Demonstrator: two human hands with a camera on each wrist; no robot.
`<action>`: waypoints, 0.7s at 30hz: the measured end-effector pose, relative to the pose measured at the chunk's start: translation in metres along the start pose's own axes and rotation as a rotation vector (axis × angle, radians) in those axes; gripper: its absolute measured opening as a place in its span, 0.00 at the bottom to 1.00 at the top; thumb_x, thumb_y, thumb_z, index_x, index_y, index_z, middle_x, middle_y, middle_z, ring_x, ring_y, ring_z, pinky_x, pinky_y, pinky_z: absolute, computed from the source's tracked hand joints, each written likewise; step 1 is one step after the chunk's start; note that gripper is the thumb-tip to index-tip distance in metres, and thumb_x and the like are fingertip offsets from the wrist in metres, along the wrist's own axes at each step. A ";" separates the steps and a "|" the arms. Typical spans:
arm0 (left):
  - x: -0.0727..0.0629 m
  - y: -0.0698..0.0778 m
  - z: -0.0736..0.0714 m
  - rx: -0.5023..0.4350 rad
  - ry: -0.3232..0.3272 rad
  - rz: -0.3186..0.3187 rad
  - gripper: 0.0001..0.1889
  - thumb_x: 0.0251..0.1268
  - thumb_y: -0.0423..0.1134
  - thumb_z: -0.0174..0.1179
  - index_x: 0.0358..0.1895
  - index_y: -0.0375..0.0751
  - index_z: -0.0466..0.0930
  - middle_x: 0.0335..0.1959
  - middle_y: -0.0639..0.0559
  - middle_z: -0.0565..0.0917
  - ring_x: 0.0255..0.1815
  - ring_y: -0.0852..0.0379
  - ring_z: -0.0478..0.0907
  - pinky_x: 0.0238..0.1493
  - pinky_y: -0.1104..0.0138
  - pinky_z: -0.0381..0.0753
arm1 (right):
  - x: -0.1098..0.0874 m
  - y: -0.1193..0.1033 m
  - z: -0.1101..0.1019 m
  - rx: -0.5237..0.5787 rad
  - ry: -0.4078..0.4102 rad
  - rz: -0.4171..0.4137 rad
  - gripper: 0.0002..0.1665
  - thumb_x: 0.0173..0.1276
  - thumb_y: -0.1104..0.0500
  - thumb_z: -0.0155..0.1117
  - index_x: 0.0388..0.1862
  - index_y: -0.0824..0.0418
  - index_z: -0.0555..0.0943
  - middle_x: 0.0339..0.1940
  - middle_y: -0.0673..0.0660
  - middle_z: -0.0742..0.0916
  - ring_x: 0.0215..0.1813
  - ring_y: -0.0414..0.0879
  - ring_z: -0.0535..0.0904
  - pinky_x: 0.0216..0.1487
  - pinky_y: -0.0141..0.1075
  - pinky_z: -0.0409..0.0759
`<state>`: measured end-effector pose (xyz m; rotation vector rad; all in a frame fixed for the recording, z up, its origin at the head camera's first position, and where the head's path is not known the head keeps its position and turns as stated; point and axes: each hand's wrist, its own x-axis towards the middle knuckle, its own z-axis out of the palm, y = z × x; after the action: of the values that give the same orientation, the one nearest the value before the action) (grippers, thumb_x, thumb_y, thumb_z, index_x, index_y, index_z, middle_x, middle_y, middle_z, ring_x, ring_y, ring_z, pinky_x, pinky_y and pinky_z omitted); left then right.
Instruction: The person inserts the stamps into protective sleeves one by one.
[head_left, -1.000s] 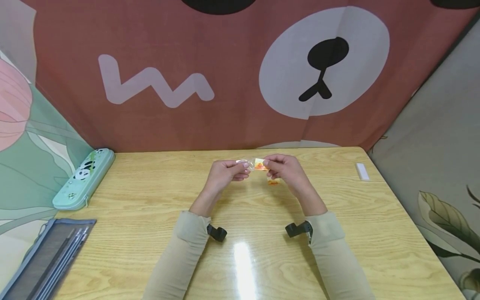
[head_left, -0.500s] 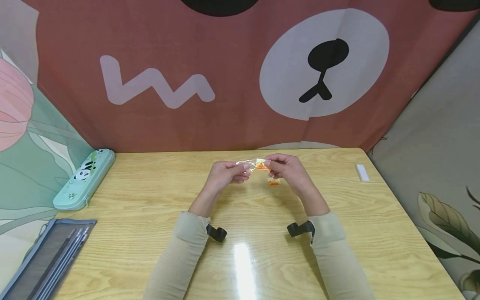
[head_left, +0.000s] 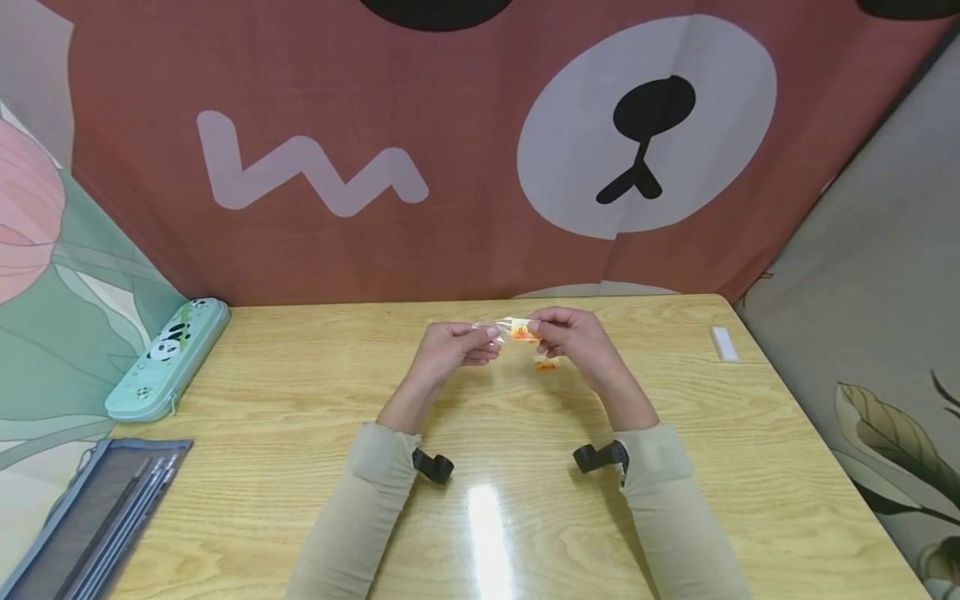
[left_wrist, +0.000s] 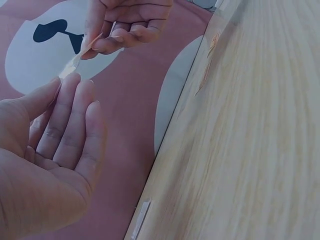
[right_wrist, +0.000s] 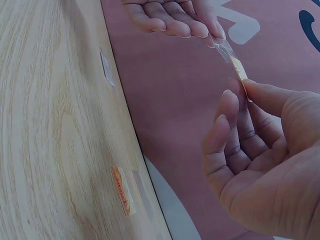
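Near the far edge of the table, both hands hold a small clear plastic wrapper [head_left: 495, 327] with an orange-and-yellow printed end [head_left: 522, 330]. My left hand [head_left: 453, 342] pinches the clear end between thumb and forefinger. At the printed end, the thumb and forefinger of my right hand [head_left: 572, 340] pinch it, the other fingers curving below. The wrapper stretches between the hands, above the table in both wrist views. A similar orange printed piece [right_wrist: 122, 191] lies on the table below my right hand. A small pale strip [right_wrist: 106, 67] lies on the table nearer my left hand.
A mint panda pencil case [head_left: 168, 358] lies at the back left of the wooden table [head_left: 285, 392]. In front of it is a mesh pouch [head_left: 112, 508] with pens or pencils. A small white block [head_left: 724, 343] lies at the far right. A red bear-print cloth [head_left: 465, 242] stands behind.
The clear part of the wrapper has shifted and creased slightly between the fingers. Both hands keep nearly the same place and grip.
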<state>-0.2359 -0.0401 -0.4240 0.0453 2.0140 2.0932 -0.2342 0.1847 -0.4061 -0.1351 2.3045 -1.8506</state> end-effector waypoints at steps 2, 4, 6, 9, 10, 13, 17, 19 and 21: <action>0.000 0.000 0.000 0.001 -0.005 0.001 0.15 0.67 0.41 0.69 0.46 0.30 0.88 0.31 0.46 0.92 0.33 0.58 0.90 0.43 0.60 0.92 | -0.001 -0.001 0.000 -0.010 -0.004 0.008 0.20 0.75 0.53 0.65 0.55 0.67 0.83 0.33 0.49 0.85 0.32 0.40 0.81 0.40 0.35 0.87; 0.000 0.000 0.000 0.001 -0.011 0.003 0.14 0.68 0.40 0.68 0.46 0.30 0.88 0.32 0.45 0.92 0.33 0.57 0.90 0.45 0.58 0.91 | -0.001 -0.002 0.000 -0.020 -0.009 0.017 0.20 0.74 0.53 0.65 0.55 0.67 0.83 0.32 0.48 0.85 0.32 0.40 0.81 0.41 0.36 0.87; 0.000 0.001 0.000 0.004 -0.017 0.003 0.14 0.68 0.40 0.68 0.46 0.31 0.88 0.32 0.45 0.92 0.33 0.57 0.90 0.46 0.56 0.91 | -0.001 -0.003 0.000 -0.027 -0.009 0.022 0.20 0.74 0.53 0.65 0.55 0.67 0.83 0.32 0.47 0.85 0.32 0.40 0.82 0.41 0.35 0.87; 0.000 0.001 0.000 0.007 -0.031 0.007 0.13 0.67 0.40 0.68 0.45 0.31 0.88 0.32 0.45 0.92 0.32 0.57 0.90 0.49 0.52 0.90 | -0.001 -0.003 0.000 -0.030 -0.014 0.019 0.20 0.74 0.54 0.66 0.55 0.68 0.83 0.34 0.50 0.86 0.32 0.40 0.82 0.40 0.33 0.87; 0.000 0.001 0.001 0.011 -0.036 0.009 0.13 0.67 0.40 0.69 0.44 0.31 0.88 0.31 0.46 0.92 0.32 0.57 0.90 0.50 0.51 0.89 | -0.001 -0.003 0.000 -0.032 -0.018 0.018 0.20 0.74 0.54 0.66 0.55 0.68 0.84 0.35 0.51 0.87 0.33 0.40 0.82 0.40 0.33 0.87; 0.000 0.001 0.001 0.015 -0.051 0.009 0.14 0.65 0.41 0.70 0.43 0.30 0.89 0.30 0.46 0.91 0.32 0.57 0.90 0.53 0.46 0.87 | 0.000 -0.002 0.001 -0.033 -0.029 0.022 0.19 0.73 0.55 0.66 0.54 0.68 0.84 0.39 0.55 0.88 0.33 0.40 0.82 0.39 0.32 0.86; 0.000 0.000 0.001 0.000 -0.046 -0.002 0.14 0.66 0.40 0.69 0.46 0.31 0.88 0.32 0.46 0.92 0.31 0.58 0.90 0.56 0.44 0.85 | 0.001 -0.001 0.002 -0.036 -0.032 0.027 0.20 0.73 0.54 0.66 0.55 0.68 0.84 0.36 0.50 0.88 0.33 0.40 0.82 0.40 0.32 0.86; 0.000 0.000 0.001 -0.011 -0.044 -0.014 0.14 0.67 0.39 0.69 0.47 0.31 0.88 0.33 0.45 0.92 0.31 0.59 0.90 0.56 0.45 0.85 | 0.000 -0.001 0.003 -0.033 -0.030 0.028 0.21 0.73 0.54 0.67 0.56 0.68 0.84 0.34 0.46 0.87 0.32 0.39 0.82 0.40 0.33 0.87; -0.001 0.000 0.001 -0.019 -0.046 -0.027 0.14 0.67 0.39 0.69 0.49 0.31 0.87 0.35 0.45 0.92 0.31 0.59 0.89 0.55 0.48 0.87 | 0.000 -0.001 0.004 -0.027 -0.029 0.030 0.22 0.73 0.53 0.67 0.56 0.68 0.84 0.33 0.45 0.87 0.32 0.40 0.83 0.42 0.35 0.88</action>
<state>-0.2349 -0.0390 -0.4234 0.0624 1.9577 2.0753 -0.2339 0.1808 -0.4058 -0.1294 2.2999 -1.7923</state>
